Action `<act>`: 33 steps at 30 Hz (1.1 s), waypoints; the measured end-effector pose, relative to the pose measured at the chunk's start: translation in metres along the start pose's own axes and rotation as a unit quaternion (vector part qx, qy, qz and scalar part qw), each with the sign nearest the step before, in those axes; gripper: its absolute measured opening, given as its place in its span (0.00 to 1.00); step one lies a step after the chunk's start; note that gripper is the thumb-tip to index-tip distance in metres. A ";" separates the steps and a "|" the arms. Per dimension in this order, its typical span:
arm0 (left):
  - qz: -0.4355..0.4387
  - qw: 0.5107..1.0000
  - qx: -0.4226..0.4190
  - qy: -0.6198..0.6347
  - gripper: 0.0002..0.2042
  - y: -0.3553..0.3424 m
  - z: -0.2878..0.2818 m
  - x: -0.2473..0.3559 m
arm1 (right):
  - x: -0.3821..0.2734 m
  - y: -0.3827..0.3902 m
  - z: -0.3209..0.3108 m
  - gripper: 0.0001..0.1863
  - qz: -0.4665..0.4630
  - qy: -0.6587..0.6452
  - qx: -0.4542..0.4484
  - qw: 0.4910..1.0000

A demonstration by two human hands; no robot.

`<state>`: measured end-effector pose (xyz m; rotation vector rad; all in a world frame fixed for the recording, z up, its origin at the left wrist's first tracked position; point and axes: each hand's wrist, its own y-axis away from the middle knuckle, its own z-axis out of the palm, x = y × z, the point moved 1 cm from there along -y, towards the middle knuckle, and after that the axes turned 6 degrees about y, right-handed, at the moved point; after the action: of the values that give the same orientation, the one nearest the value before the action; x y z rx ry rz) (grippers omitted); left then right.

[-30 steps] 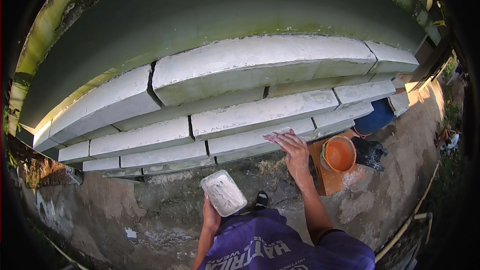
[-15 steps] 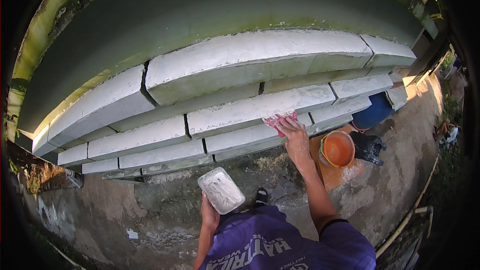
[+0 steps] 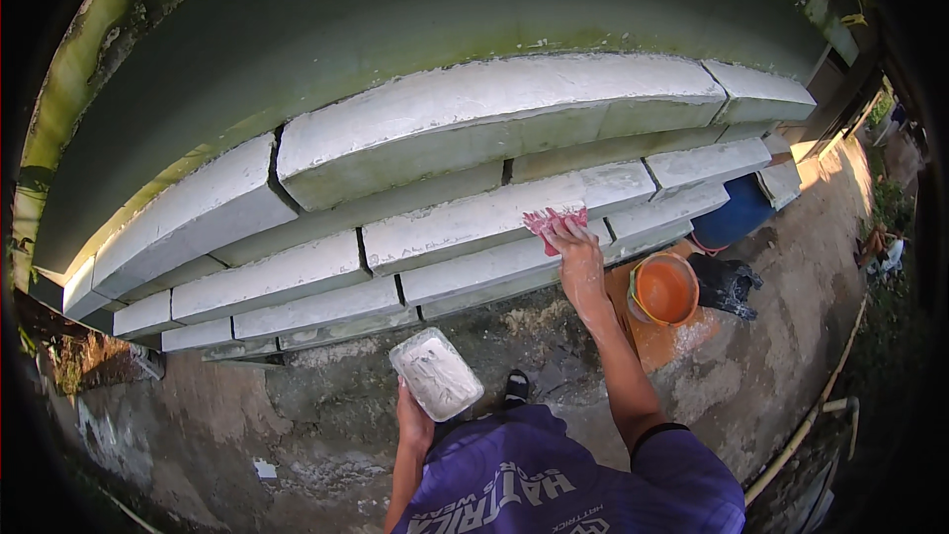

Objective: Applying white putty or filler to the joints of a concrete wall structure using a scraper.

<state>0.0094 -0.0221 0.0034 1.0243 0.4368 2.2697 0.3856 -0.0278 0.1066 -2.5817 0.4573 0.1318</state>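
Note:
My left hand (image 3: 414, 417) grips the edge of a white rectangular tub (image 3: 396, 364), held in front of my body with white paste spread inside it. In my right hand (image 3: 579, 262) is a red putty scraper (image 3: 546, 222), its far edge smeared with white. The fingers are closed over its back, and it lies against the front part of a long white ledge (image 3: 450, 230) in the middle tier. White residue coats my right fingers and wrist.
More white ledges rise behind, the broad top one (image 3: 504, 94) against a green-stained wall (image 3: 474, 0). To the right are an orange bucket (image 3: 666, 290) on an orange board (image 3: 627, 311), a black plastic bag (image 3: 725, 284) and a blue tub (image 3: 733, 215). Below lies rough concrete (image 3: 336, 425).
My right hand and the scraper have shifted slightly up on the ledge. The view has tilted a little. My left hand still holds the tub in nearly the same place.

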 end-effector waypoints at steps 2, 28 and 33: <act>-0.001 1.000 0.006 0.006 0.28 0.000 -0.003 -0.001 | -0.019 0.009 -0.013 0.31 0.000 -0.015 -0.016 1.000; 0.000 1.000 0.007 -0.006 0.28 0.010 0.001 0.002 | -0.071 0.040 -0.049 0.18 0.043 -0.144 -0.075 0.986; 0.008 1.000 -0.016 -0.012 0.26 0.001 0.011 0.000 | -0.092 0.038 -0.064 0.12 0.104 -0.316 -0.084 0.939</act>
<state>0.0179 -0.0224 0.0111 1.0404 0.3828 2.2696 0.2862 -0.0638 0.1603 -2.4547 0.4802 1.0756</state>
